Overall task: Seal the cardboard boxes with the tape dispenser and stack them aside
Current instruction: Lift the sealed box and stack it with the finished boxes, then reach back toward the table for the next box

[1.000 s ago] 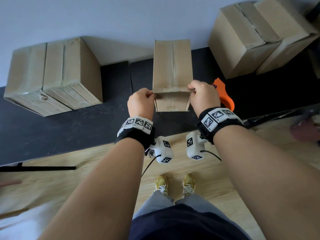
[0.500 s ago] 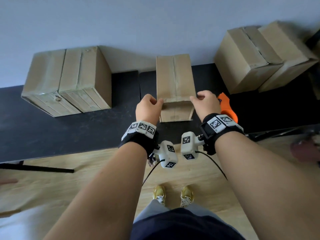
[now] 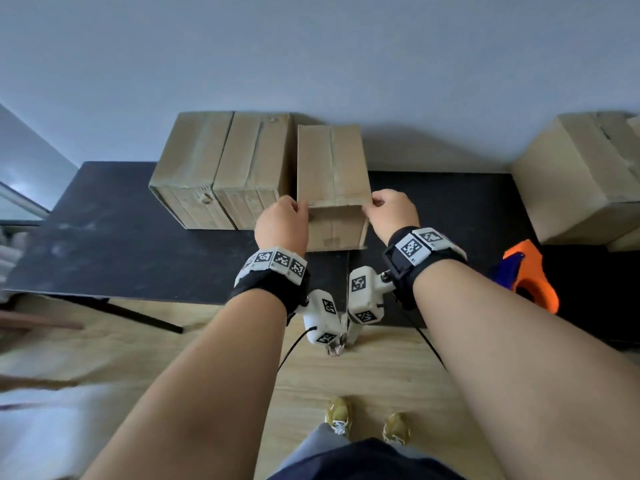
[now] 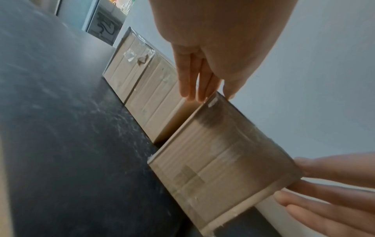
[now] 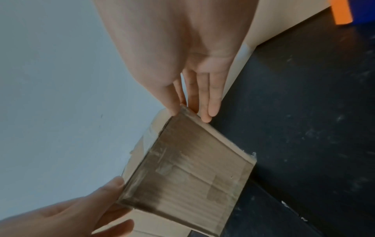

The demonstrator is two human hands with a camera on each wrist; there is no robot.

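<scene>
A small taped cardboard box [image 3: 330, 164] [image 4: 223, 154] [image 5: 194, 168] is held between both hands over the black table [image 3: 121, 237]. My left hand [image 3: 282, 220] [image 4: 190, 80] pinches its near left top corner, thumb on top and fingers down the side. My right hand [image 3: 391, 213] [image 5: 202, 89] pinches the near right top corner the same way. The box is just right of two sealed boxes [image 3: 221, 171] [image 4: 142, 77], with a narrow gap between. The orange and blue tape dispenser [image 3: 530, 275] [image 5: 343, 12] lies on the table, right of my right wrist.
More cardboard boxes [image 3: 581, 178] stand at the table's far right against the wall. A grey wall runs right behind all the boxes. The table's left part in front of the sealed boxes is bare. Wooden floor lies below the table's near edge.
Both hands have carried the small box left along the table, from beside the tape dispenser to right beside the two sealed boxes. The dispenser stayed where it was.
</scene>
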